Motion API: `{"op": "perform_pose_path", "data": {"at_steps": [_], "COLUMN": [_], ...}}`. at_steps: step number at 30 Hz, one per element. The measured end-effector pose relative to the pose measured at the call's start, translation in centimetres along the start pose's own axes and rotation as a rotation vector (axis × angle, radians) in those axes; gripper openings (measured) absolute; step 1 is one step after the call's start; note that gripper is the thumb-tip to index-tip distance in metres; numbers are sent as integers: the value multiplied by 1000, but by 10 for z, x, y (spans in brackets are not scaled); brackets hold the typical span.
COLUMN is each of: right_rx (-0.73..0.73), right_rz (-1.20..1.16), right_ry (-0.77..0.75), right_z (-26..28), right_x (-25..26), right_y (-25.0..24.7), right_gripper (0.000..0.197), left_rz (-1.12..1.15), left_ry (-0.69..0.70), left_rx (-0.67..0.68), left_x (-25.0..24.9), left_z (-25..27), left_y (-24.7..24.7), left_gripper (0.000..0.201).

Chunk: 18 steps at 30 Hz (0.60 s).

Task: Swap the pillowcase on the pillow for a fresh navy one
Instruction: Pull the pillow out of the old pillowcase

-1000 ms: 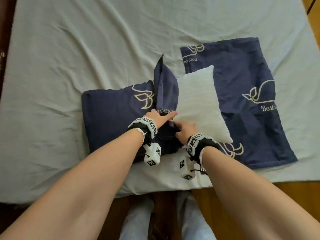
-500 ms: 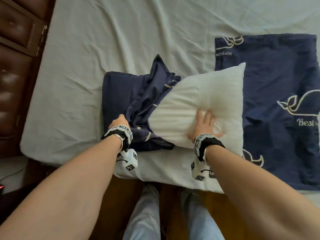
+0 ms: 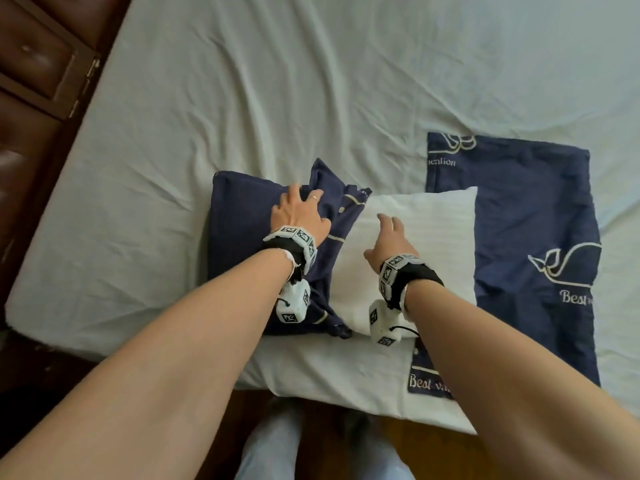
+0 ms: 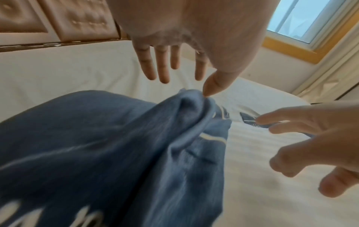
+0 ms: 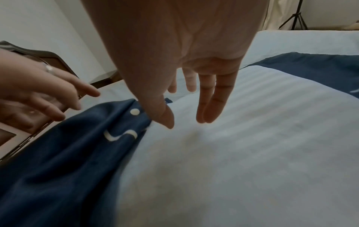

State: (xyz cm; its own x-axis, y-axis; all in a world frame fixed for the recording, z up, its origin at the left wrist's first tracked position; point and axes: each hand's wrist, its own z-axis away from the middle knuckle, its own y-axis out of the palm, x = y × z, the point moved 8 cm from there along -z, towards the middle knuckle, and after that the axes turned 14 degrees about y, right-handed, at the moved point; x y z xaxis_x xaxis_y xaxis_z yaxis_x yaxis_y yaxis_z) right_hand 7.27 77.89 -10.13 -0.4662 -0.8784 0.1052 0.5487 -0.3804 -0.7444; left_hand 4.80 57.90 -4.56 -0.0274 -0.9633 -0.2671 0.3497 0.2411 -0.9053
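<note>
Both hands slack, holding nothing: L hand point(image 3: 300, 214) over bunched case point(image 3: 249, 237), R hand point(image 3: 390, 239) over pillow point(image 3: 433, 237) — grab case mouth, pin pillow, pull left w/ steady tension.

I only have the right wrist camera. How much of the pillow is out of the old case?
Observer: About half. The white pillow sticks out to the right of the bunched pillowcase.
Operator: Is the left hand gripping that case?
Observer: No. The left hand has straight, spread fingers, and only the thumb tip touches a fold.
Operator: How far does the other navy one reach?
Observer: The flat navy pillowcase lies spread under the pillow's right end.
</note>
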Motion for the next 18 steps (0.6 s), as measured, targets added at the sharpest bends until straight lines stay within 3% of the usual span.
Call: {"op": "perform_pose_path", "data": {"at_steps": [2, 8, 12, 15, 18], "right_rx": [13, 28, 61, 43, -12], "right_rz": [15, 95, 130, 138, 136], "right_ry": [-12, -9, -48, -58, 63], "right_z": [-12, -66, -97, -116, -123], "right_x": [11, 23, 29, 23, 3], "right_y": [-8, -16, -2, 3, 4], "right_gripper": [78, 81, 92, 66, 34], "left_rz": [37, -26, 20, -27, -160], "left_ry": [45, 160, 106, 59, -70], "left_rx": [80, 273, 417, 435, 346], "left_x": [-9, -28, -20, -5, 29], "left_z": [-22, -90, -113, -116, -109], "left_y": [2, 37, 71, 76, 58], "left_gripper": [54, 62, 61, 42, 37]}}
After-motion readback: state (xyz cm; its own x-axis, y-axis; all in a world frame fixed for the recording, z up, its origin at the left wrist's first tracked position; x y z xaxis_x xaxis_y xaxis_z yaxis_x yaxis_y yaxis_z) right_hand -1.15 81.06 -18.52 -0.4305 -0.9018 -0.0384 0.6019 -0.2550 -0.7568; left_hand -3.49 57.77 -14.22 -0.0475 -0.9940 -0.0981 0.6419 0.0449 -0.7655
